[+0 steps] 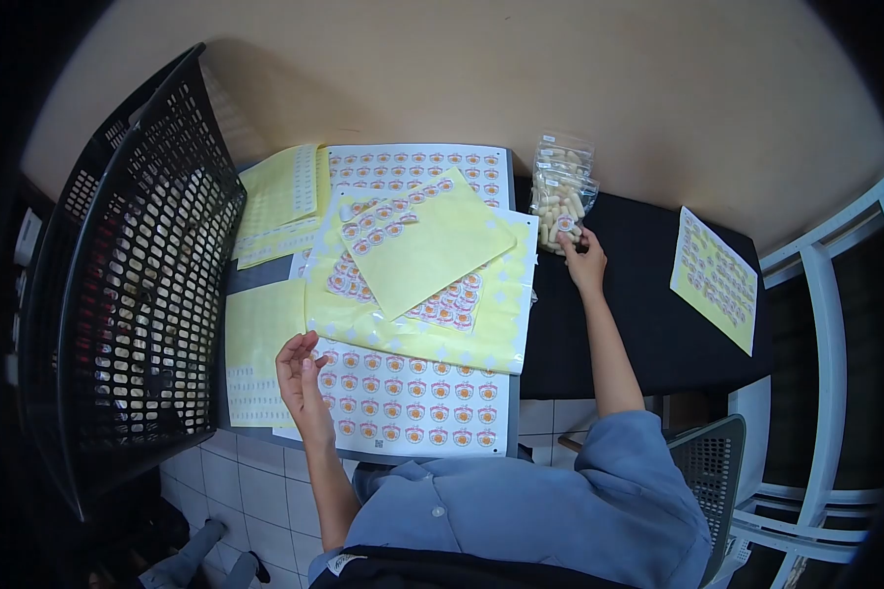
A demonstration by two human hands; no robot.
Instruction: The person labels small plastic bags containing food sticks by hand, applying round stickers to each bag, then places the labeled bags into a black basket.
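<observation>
My right hand [584, 263] is at the lower end of a clear plastic bag [557, 208] of pale, finger-shaped pieces, its thumb and fingers closed on the bag's near edge. A small round sticker [566, 224] shows on that bag, just above my fingertips. Behind it, more clear bags [565, 157] of the same pieces overlap. My left hand [303, 378] hovers over the left side of the sheets, fingers loosely curled and apart from the thumb, with nothing visible in it. To its right lies a yellow backing sheet [432, 250] with a few round stickers along one edge.
Printed sticker sheets [413, 398] and yellow sheets [265, 334] cover the left table. On the black tabletop [638, 294] at right lies another sticker sheet [714, 280]. A black perforated basket [152, 265] stands at left, a wall behind. Another person's legs [196, 555] show below left.
</observation>
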